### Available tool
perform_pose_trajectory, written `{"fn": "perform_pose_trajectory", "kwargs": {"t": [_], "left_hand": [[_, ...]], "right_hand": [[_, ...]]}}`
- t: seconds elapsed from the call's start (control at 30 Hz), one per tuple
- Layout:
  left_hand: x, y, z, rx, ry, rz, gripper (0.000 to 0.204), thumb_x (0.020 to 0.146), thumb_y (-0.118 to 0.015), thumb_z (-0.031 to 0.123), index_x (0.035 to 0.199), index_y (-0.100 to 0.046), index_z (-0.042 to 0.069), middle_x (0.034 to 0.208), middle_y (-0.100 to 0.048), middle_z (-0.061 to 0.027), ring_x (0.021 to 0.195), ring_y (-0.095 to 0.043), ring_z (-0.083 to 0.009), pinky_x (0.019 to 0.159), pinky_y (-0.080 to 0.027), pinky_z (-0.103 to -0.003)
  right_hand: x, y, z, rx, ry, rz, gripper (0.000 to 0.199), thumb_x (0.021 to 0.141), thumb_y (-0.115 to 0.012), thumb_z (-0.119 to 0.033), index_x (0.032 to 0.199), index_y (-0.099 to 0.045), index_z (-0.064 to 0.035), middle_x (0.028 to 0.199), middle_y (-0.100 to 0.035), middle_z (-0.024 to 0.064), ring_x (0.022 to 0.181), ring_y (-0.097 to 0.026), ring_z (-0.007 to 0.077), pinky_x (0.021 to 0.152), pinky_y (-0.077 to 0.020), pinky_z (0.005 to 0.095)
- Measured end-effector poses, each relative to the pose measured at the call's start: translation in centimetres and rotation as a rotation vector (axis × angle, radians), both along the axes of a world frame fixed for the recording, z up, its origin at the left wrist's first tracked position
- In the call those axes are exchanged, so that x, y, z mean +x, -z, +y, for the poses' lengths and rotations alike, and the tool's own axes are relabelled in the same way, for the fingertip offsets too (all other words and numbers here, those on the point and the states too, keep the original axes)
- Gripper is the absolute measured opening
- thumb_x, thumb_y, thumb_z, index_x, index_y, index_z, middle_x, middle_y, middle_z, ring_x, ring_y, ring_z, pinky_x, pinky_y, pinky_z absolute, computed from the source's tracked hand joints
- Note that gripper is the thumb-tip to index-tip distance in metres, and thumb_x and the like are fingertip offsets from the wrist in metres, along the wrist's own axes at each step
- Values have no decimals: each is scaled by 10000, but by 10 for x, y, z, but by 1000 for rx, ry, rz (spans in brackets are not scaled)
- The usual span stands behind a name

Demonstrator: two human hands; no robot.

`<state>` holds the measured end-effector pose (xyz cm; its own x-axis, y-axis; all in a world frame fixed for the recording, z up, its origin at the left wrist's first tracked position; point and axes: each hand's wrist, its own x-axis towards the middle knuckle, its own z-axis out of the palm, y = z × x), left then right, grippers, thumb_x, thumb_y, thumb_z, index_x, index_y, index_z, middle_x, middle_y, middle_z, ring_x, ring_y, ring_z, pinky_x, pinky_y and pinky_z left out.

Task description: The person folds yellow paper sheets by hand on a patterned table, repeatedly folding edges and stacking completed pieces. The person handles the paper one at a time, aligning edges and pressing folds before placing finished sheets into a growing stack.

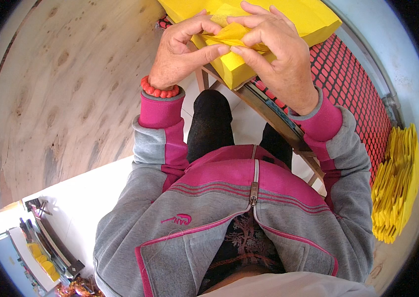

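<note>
My left hand (180, 49), with a string of red beads (158, 89) at its wrist, pinches a folded part of some yellow paper (308, 21) between thumb and fingers. From the other side my right hand (283, 57) grips the same fold, its thumb tip close to the left thumb. Between the hands the paper bunches into a raised, creased flap (234, 33). Beneath it, more of the yellow paper spreads out, one corner hanging over the table's near edge. Whether it is one sheet or several layers, I cannot tell.
A red and black patterned cover (340, 74) lies on the wooden-edged table under the paper. To the right hangs or stands a thick stack of folded yellow paper (395, 185). A large plywood board (66, 89) fills the left. Assorted items (41, 247) sit on a shelf at lower left.
</note>
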<state>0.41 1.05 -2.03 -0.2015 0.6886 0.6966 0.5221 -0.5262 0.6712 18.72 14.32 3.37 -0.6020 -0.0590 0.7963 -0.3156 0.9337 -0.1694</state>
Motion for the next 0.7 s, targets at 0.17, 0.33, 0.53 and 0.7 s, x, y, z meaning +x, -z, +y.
{"fn": "perform_pose_trajectory", "kwargs": {"t": [0.17, 0.33, 0.53, 0.7], "left_hand": [[-2, 0, 1, 23, -3, 39, 210, 843, -831, 106, 1002, -701, 61, 1027, -709, -21, 1002, -632, -124, 1005, -460, -301], [0, -1, 1, 6, 2, 7, 195, 849, -822, 99, 996, -699, 67, 1013, -720, -24, 987, -632, -122, 1064, -435, -333], [-3, 2, 1, 35, 4, 59, 110, 896, -766, 75, 977, -698, 46, 959, -699, -20, 920, -631, -117, 919, -475, -273], [-8, 19, 3, -15, -9, -219, 166, 941, -695, -25, 1099, -682, 20, 1097, -702, -32, 1023, -651, -123, 881, -535, -266]], "right_hand": [[1, 3, 1, -34, 19, -28, 202, 792, -785, -55, 841, -589, -56, 1138, -738, 131, 1158, -665, 393, 1021, -462, 521], [1, 3, 2, -34, 16, -23, 203, 792, -785, -55, 843, -589, -56, 1135, -737, 134, 1157, -665, 395, 1022, -459, 524], [1, 1, 0, -36, 13, 8, 184, 795, -792, -71, 865, -622, -53, 1101, -736, 145, 1136, -675, 387, 1005, -477, 515], [9, -6, 6, 28, 0, 148, 203, 816, -807, -115, 916, -658, -21, 1082, -727, 197, 1038, -704, 349, 937, -537, 445]]}}
